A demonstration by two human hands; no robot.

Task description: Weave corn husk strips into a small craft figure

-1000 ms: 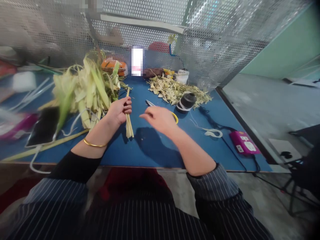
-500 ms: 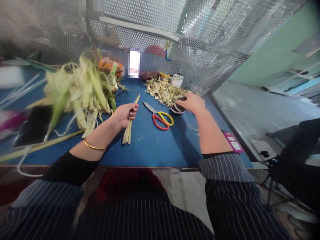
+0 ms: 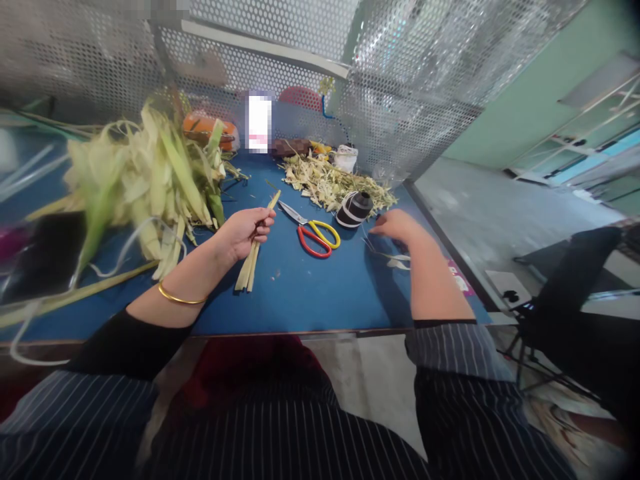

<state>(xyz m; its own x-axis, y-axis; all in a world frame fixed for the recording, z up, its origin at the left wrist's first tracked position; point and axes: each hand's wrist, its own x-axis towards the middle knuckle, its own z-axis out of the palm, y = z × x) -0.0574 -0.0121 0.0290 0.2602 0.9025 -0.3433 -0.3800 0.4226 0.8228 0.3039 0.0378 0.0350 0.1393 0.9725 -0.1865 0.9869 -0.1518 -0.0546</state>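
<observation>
My left hand (image 3: 253, 230) is closed around a small bundle of pale corn husk strips (image 3: 247, 272), whose tips poke out above the fist and whose wider ends hang below. My right hand (image 3: 397, 227) is low over the table at the right, thumb and fingers pinched together on a thin white thread (image 3: 371, 245). Just left of it a dark spool of thread (image 3: 354, 209) stands slightly tilted, untouched. Between the hands lie scissors (image 3: 315, 233) with one red and one yellow handle, blades towards the upper left.
A heap of corn husks (image 3: 150, 173) covers the left of the blue table (image 3: 300, 300). Husk scraps (image 3: 330, 183) are piled behind the spool. A dark phone (image 3: 43, 257) with a white cable lies at the left. Perforated metal panels (image 3: 280, 40) rise behind.
My right hand has let go of the top of the spool and moved right and down to the thread. My left hand still grips the husk strips. The view has shifted slightly.
</observation>
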